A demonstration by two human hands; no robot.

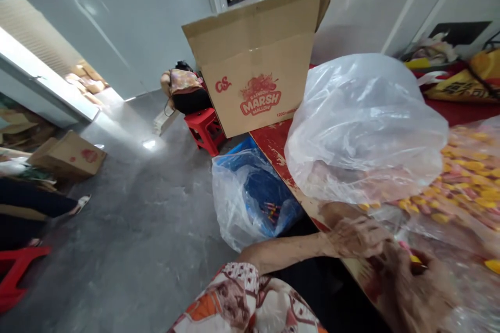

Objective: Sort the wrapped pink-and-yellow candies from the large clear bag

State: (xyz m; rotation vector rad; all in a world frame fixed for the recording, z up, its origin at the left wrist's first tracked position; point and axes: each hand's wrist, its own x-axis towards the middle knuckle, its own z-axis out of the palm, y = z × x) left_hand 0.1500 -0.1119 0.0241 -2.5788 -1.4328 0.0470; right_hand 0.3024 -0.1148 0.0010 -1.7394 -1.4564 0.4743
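My left hand (361, 237) reaches over the table edge, its fingers bent and pressed together against my right hand (420, 281); what they hold, if anything, is hidden. Between the thumb and fingers of my right hand is a small yellow-and-pink piece (415, 259). Clear plastic sheeting (437, 234) lies around and under both hands. Beyond them spreads a heap of small yellow and pink pieces (469, 171). A large, puffed-up clear plastic bag (363, 125) rests against this heap.
An open cardboard box (250, 73) stands on the red table (273, 140). Below its edge is a blue bin (253, 182), lined with plastic, with several small pieces inside. Red stools (205, 127), a seated person (183, 86), another person's leg (42, 200) and a carton (70, 156) occupy the floor.
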